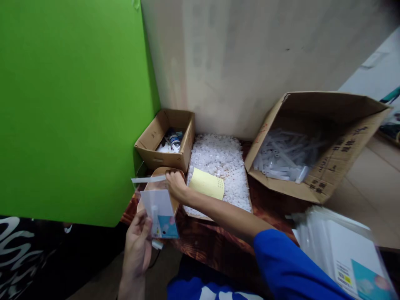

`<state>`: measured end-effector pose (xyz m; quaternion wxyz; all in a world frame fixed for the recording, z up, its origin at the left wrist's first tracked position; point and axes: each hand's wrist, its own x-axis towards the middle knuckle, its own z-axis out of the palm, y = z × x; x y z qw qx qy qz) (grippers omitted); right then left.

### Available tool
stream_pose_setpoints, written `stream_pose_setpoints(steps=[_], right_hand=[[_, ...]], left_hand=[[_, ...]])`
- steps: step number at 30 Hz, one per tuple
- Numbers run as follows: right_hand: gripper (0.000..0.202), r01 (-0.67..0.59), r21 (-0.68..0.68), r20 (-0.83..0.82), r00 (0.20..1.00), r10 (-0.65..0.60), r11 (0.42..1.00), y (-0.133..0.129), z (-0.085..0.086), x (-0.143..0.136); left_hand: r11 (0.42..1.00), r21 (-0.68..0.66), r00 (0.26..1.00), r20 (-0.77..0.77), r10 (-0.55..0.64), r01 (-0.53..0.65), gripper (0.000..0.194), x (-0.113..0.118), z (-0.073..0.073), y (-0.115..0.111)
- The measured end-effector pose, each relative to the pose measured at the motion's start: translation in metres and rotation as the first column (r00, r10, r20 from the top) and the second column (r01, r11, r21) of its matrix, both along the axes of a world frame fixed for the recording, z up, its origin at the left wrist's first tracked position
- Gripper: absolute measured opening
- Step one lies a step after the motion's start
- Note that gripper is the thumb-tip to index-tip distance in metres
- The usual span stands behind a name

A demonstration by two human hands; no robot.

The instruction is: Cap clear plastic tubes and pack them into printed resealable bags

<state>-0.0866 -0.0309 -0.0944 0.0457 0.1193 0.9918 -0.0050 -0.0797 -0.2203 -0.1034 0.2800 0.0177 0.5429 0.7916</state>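
Note:
My left hand (139, 235) is closed on the lower left edge of a clear plastic bag (156, 208), thumb on the front. Inside the bag is a white card with a blue printed lower part; a pale tube-like shape shows faintly through it. At the bag's top right, my right hand (176, 185) has its fingers pressed together at the end of the flap, which carries a whitish strip. The fingertips are partly hidden. Behind the bag and both hands lies a tan tray (164, 170), its inside mostly covered from view.
A shallow box of small white pieces (215, 154) bears a yellow paper (206, 184). Behind stands a small carton (162, 160) with a bottle. To the right are a tilted carton (337, 166) of translucent tubes and a stack of bagged cards (353, 246). A green panel (68, 108) rises left.

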Motion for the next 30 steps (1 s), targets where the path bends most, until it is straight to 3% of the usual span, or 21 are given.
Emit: stream_pose_setpoints(steps=[5,8,10,12,14,16,18,23,26,28,30], right_hand=[[0.021,-0.067,-0.075,-0.088,0.994,0.060,0.995,0.008,0.011,0.006],[0.020,-0.084,-0.121,-0.171,0.983,0.063,0.989,0.027,0.023,0.023],[0.021,-0.102,-0.229,-0.288,0.957,0.032,0.968,0.043,0.028,0.040],[0.021,-0.202,-0.468,-0.484,0.873,-0.059,0.861,0.058,0.029,0.060],[0.020,-0.334,-0.695,-0.579,0.785,-0.221,0.637,0.069,0.027,0.081],[0.022,-0.422,-0.816,-0.556,0.757,-0.343,0.395,0.073,0.026,0.102],[0.024,-0.470,-0.852,-0.523,0.739,-0.424,0.232,0.073,0.026,0.121],[0.036,-0.508,-0.859,-0.438,0.660,-0.611,0.067,0.063,0.024,0.154],[0.043,-0.565,-0.825,-0.394,0.609,-0.688,-0.028,0.057,0.018,0.168],[0.041,-0.578,-0.816,-0.408,0.581,-0.705,-0.004,0.053,0.014,0.177],[0.033,-0.546,-0.834,-0.433,0.556,-0.710,0.081,0.049,0.014,0.189]], left_hand=[[0.999,-0.020,0.999,0.000,0.039,-0.039,0.058,-0.002,0.001,0.001],[0.998,-0.063,0.999,-0.031,0.030,-0.031,0.066,-0.002,-0.003,0.002],[0.994,-0.106,0.999,-0.042,0.000,-0.004,0.073,-0.003,-0.008,0.003],[0.987,-0.158,0.998,-0.062,-0.029,0.019,0.077,-0.003,-0.012,0.005],[0.979,-0.200,0.991,-0.116,-0.063,0.039,0.077,-0.002,-0.015,0.007],[0.975,-0.214,0.976,-0.188,-0.106,0.065,0.070,-0.001,-0.016,0.008],[0.972,-0.215,0.956,-0.252,-0.152,0.098,0.062,0.001,-0.013,0.010],[0.954,-0.240,0.904,-0.342,-0.257,0.181,0.058,0.013,-0.002,0.019],[0.930,-0.226,0.873,-0.336,-0.353,0.290,0.060,0.025,0.002,0.030],[0.916,-0.216,0.861,-0.321,-0.395,0.339,0.057,0.034,0.004,0.039],[0.908,-0.232,0.855,-0.319,-0.410,0.349,0.051,0.045,0.005,0.046]])
